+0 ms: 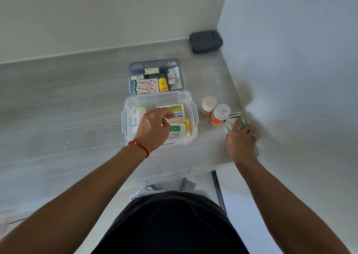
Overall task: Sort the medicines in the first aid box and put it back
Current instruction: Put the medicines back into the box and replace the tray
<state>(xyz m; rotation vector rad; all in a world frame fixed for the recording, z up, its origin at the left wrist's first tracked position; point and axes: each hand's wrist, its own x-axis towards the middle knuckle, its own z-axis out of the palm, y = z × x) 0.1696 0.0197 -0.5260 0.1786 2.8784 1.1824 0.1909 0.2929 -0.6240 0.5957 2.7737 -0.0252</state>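
The right hand (240, 139) has its grip on a small green-and-white carton (234, 123) at the desk's right edge, against the wall: forefinger laid along the top, thumb side at its near corner, the other fingers hidden behind, so a pinch looks likely but how firm it is I cannot tell. The left hand (153, 127) hangs over the open box (194, 116), fingers loosely curled, holding nothing.

The carton should be light, stiff card, easy to crush at the faces; best taken by its long edges. Beside it lie an orange bottle (219, 116) and a brown one (208, 105), both white-capped: smooth, round, apt to roll, best gripped around the body.

Inside the clear box are a white bottle (139, 116) at the left and flat cartons (177, 126) at the right; one green label carries Chinese characters, too small to read surely. Behind, the tray (157, 64) holds red-lettered packets (145, 87) and a yellow bottle (163, 84). A grey cloth (206, 41) sits in the desk's (67, 108) corner.
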